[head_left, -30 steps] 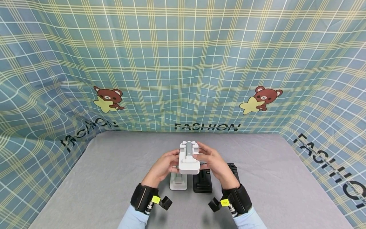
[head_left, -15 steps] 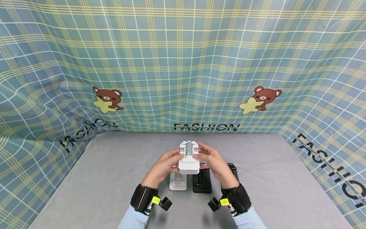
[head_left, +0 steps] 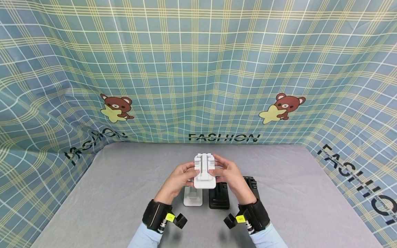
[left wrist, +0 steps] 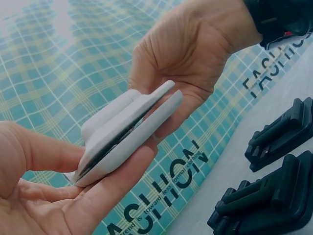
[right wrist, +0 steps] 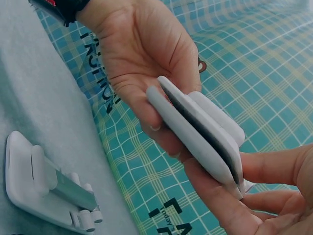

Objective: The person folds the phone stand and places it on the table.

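Observation:
A white folding phone stand is held up above the table between both hands, its hinged arm facing up. My left hand grips its left side, thumb on the upper face and fingers underneath. On the opposite side my right hand pinches it the same way. Seen edge-on in the left wrist view, the stand is folded nearly flat, a narrow dark gap running between its two plates. The right wrist view shows the same gap along the stand, with fingers of both hands around its ends.
On the grey table, below the hands, lies another white phone stand. Beside it is a black phone stand, with a second black one partly hidden behind the right forearm. A plaid curtain hangs behind the table.
The left thumb has come onto the stand's upper face. The held stand has closed flatter, its front edge looking thinner and its arm whiter. The right wrist has shifted slightly left.

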